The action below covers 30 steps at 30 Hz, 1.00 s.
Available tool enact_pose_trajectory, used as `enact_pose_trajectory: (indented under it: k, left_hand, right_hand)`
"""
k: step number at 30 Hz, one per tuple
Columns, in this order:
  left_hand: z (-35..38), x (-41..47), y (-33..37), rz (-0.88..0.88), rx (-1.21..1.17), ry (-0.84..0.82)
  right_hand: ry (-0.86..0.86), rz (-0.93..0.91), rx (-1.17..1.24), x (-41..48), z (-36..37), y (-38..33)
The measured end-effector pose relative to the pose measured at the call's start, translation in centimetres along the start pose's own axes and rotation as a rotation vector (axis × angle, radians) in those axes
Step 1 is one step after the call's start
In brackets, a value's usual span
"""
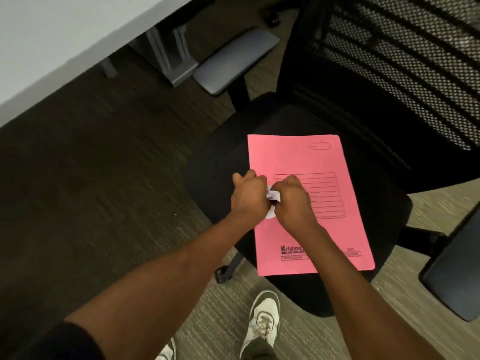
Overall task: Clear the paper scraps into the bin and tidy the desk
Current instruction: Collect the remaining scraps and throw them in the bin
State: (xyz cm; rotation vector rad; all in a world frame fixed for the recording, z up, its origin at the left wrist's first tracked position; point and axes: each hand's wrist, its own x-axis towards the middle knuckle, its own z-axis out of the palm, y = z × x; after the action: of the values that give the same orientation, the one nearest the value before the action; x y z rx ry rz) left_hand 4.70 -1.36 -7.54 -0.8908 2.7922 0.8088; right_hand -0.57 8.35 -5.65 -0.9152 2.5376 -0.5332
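A pink paper folder (306, 157) lies flat on the black seat of an office chair (223, 157). Above the folder's left half my left hand (248, 194) and my right hand (292, 201) are pressed close together, both closed around a crumpled white paper scrap (272, 196). Only small white bits of the scrap show between the fingers and below them. No bin is in view.
The chair's mesh back (389, 61) rises at the upper right, with grey armrests (233, 61) at top centre and lower right. A white desk edge (52, 48) crosses the upper left. Carpet floor and my white shoes (263, 318) are below.
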Motion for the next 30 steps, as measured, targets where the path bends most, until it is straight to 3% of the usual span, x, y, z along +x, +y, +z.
enact_pose_trajectory:
  k: [9,19,26,30]
  left_hand:
    - [-9.9,-7.2,-16.1,-0.196,-0.045,0.111]
    - [-16.8,-26.4,-38.4,-0.598,-0.156,0.354]
    - [-16.9,-40.4,-51.1,-0.892,-0.249,0.488]
    - [-15.4,-47.0,-56.8,-0.973,-0.227,0.513]
  right_hand:
    - [-0.129,-0.306,-0.02,-0.1,6.5,-17.3]
    - [-0.355,-0.736,-0.118,-8.1,22.5,-40.3]
    - [-0.527,-1.005,-0.16,-16.8,34.2,-52.8]
    - [-0.624,-1.142,-0.159,-21.6,40.7,-57.3]
